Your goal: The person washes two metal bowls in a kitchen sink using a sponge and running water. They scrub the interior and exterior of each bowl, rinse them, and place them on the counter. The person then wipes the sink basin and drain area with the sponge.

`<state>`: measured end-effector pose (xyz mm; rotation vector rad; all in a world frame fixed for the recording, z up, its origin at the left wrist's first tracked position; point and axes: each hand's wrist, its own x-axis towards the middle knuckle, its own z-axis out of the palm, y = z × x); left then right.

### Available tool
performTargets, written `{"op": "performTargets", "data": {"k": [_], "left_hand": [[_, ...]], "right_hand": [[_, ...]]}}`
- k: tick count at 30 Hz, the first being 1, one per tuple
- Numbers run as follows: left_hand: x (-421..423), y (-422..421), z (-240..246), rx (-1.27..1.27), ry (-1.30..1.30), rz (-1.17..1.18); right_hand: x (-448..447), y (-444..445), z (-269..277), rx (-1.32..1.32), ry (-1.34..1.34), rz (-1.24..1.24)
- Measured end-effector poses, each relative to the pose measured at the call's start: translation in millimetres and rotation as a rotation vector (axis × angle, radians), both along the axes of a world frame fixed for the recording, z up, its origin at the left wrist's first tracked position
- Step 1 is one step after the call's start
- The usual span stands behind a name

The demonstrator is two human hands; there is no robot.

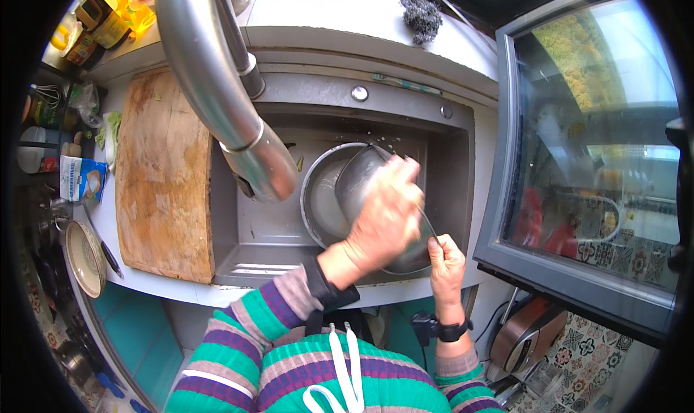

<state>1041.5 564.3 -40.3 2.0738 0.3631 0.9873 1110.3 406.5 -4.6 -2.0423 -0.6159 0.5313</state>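
A round metal basin (310,207) stands in the grey sink (271,217) with cloudy whitish liquid in it. Over its right part is a tilted dark grey metal vessel (355,182), perhaps a bowl or inner pot. My right hand (447,255) pinches the vessel's thin rim between thumb and fingers at the lower right. Across the vessel reaches my left hand (387,207), blurred, its fingers bent near the far side. Whether it holds something there is hidden. Small droplets or bits lie on the sink floor behind the basin.
A curved steel faucet (233,114) hangs over the sink's left part. Left of it lies a wooden cutting board (162,196), beside a knife (108,255) and a patterned bowl (87,258). An open window sash (488,217) juts in at right. A steel-wool scourer (421,17) rests on the ledge.
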Motion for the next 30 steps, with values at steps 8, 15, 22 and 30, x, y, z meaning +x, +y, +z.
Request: {"op": "performTargets", "data": {"k": [8,15,22,30], "left_hand": [[-27.9,-20.4,-30.2,0.085,0.139,-0.101],[13.5,67.2,-72.7,-1.404,0.103,-0.172],[-20.6,-22.8,-22.3,-0.056,0.226,0.009],[-11.5,49.2,-50.7,-0.417,0.083,-0.136]], "right_hand": [[-1.7,17.3,-6.6,0.281,0.126,-0.232],[-18.8,-4.8,11.5,0.101,-0.060,-0.094],[-13.6,5.2,-6.7,-0.084,-0.211,0.041],[-12.5,-8.4,21.6,0.078,-0.108,0.033]]}}
